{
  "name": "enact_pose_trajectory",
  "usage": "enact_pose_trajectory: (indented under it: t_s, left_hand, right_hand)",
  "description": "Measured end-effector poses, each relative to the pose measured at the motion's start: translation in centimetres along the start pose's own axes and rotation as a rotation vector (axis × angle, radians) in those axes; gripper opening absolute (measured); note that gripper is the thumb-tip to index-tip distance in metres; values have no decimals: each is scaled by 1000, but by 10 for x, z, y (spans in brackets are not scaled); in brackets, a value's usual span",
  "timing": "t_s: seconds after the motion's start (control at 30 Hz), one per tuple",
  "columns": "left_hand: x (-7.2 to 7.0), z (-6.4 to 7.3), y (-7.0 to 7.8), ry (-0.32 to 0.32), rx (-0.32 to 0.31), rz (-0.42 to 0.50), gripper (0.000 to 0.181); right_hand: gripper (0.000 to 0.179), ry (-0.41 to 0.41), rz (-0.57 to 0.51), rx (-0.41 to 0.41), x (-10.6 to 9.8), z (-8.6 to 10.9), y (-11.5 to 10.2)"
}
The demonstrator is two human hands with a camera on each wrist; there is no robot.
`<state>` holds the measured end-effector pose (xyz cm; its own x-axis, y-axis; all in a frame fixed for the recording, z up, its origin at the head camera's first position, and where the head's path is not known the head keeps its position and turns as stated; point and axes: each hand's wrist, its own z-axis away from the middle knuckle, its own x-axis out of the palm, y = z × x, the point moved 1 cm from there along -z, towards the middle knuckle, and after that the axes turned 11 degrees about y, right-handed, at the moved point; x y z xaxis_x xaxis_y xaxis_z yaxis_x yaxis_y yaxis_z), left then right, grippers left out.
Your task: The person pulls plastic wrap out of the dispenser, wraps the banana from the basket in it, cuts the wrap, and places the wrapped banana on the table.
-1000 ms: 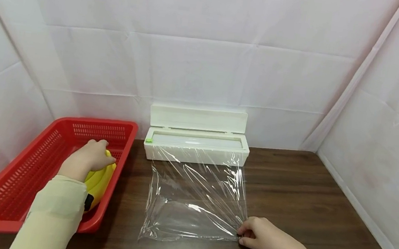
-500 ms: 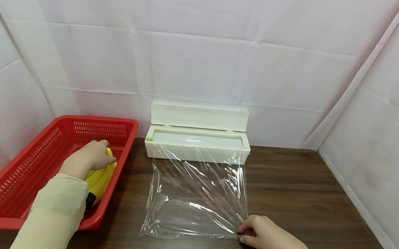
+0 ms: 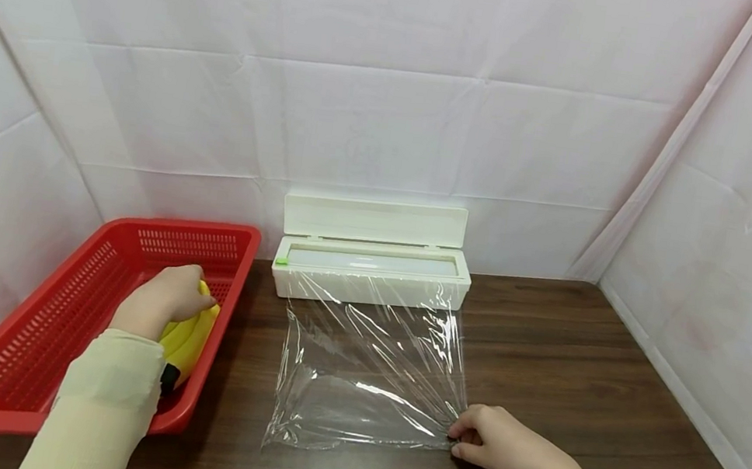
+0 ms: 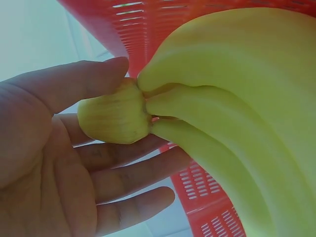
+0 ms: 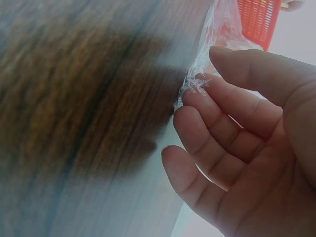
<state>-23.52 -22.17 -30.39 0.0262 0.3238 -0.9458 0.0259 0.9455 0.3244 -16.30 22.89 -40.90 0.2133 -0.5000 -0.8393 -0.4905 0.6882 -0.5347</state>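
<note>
My left hand [image 3: 164,298] reaches into the red basket [image 3: 19,328] and grips a bunch of bananas [image 3: 188,344] by its stem. In the left wrist view the thumb lies over the thick stem end [image 4: 114,114], with the fingers behind it. The bananas sit against the basket's right wall. My right hand [image 3: 509,453] pinches the front right corner of a sheet of plastic wrap [image 3: 361,409] low over the table. Creases run from that corner back to the white wrap dispenser [image 3: 369,290]. In the right wrist view the bunched edge [image 5: 197,83] shows at the thumb and fingertips.
The dispenser's lid [image 3: 374,221] stands raised, close to the white cloth wall [image 3: 374,133]. A small green piece [image 3: 282,261] sits at its left end. The brown wooden table [image 3: 566,352] is bounded by cloth on the left and right too.
</note>
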Motion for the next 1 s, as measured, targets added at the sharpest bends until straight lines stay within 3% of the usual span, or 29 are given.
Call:
enact_pose_trajectory:
  t_s: [0.37, 1.0]
  left_hand:
    - [-5, 3, 0, -20, -28, 24, 37]
    - [-15, 3, 0, -22, -9, -34, 38]
  right_hand:
    - [15, -14, -12, 16, -1, -1, -1]
    - [15, -6, 11, 2, 0, -2, 0]
